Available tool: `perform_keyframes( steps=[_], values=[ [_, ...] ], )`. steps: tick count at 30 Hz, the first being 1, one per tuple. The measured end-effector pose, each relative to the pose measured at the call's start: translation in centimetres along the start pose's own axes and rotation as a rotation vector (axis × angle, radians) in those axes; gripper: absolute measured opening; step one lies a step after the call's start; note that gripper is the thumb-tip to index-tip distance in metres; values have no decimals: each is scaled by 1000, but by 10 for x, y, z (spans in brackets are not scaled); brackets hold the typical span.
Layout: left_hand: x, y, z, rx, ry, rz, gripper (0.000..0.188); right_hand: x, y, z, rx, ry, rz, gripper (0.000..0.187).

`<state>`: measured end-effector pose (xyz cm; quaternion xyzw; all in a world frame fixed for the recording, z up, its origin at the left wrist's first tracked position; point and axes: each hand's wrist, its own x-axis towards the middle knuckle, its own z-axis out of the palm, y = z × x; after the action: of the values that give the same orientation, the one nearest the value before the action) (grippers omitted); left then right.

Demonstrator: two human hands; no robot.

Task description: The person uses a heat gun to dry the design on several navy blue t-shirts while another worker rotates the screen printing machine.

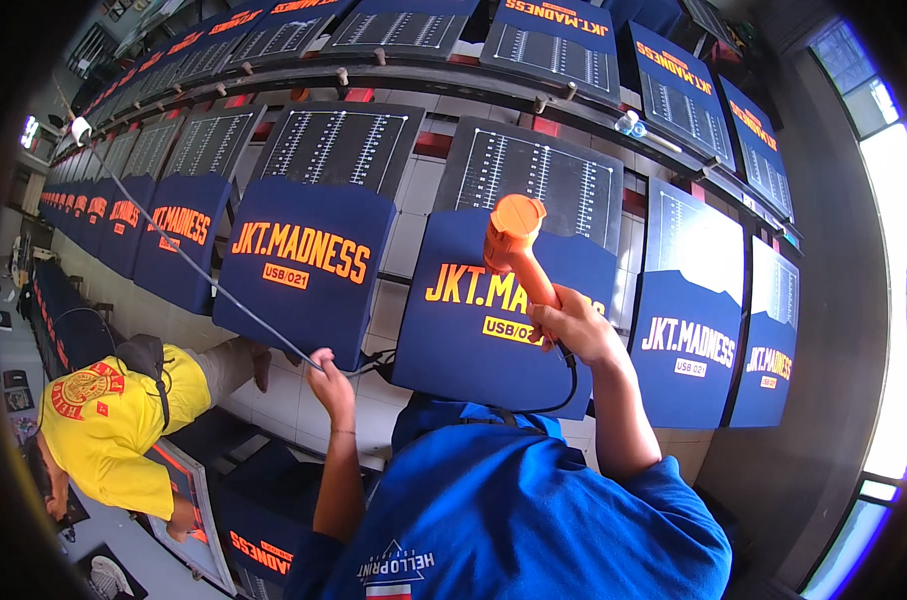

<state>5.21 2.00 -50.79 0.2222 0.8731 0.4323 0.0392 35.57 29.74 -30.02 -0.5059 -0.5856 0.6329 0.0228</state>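
Observation:
My right hand (579, 328) is closed around the handle of an orange hair dryer (517, 232), held above a navy shirt (444, 345) on a flat printing board. The shirt's yellow lettering is partly covered by the dryer and my hand. A dark cord runs down from the handle near my right wrist. Lower left of it, my left hand (332, 385) has its fingers closed on a grey cable (249, 312), which stretches up to the far left. That hand is beside another navy shirt (309, 240) with orange lettering.
Rows of black boards (339, 140) carry more navy shirts; those to the right (684, 340) have white lettering. A metal rail (424, 82) with pegs runs behind them. On the left, a person in a yellow shirt (124, 420) bends over a framed screen (206, 520).

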Motion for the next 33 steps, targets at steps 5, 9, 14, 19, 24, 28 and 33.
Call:
perform_keyframes(
  steps=[5, 9, 14, 19, 24, 28, 33],
  values=[
    [-40, 38, -19, -87, -500, -48, 22, 0, 9, -3, 41, 5, 1, 29],
    [-43, 66, -33, -11, -831, 98, 22, -17, 14, -5, 63, -7, 34, 28],
    [-45, 74, -22, -48, -1193, -77, 28, -27, 22, -8, 34, -8, 57, 30],
    [-52, 55, -1, -269, -1158, -152, 29, -15, 25, -1, 70, 95, 20, 31],
    [-27, 47, 3, -321, -846, -210, 26, -13, 27, -3, 98, 126, -1, 32],
    [10, 47, 17, -237, -660, -213, 29, -20, 33, -1, 113, 115, 44, 34],
    [67, 73, 64, -411, -708, -213, 30, -51, 32, 6, 150, 5, 79, 32]
  ],
)
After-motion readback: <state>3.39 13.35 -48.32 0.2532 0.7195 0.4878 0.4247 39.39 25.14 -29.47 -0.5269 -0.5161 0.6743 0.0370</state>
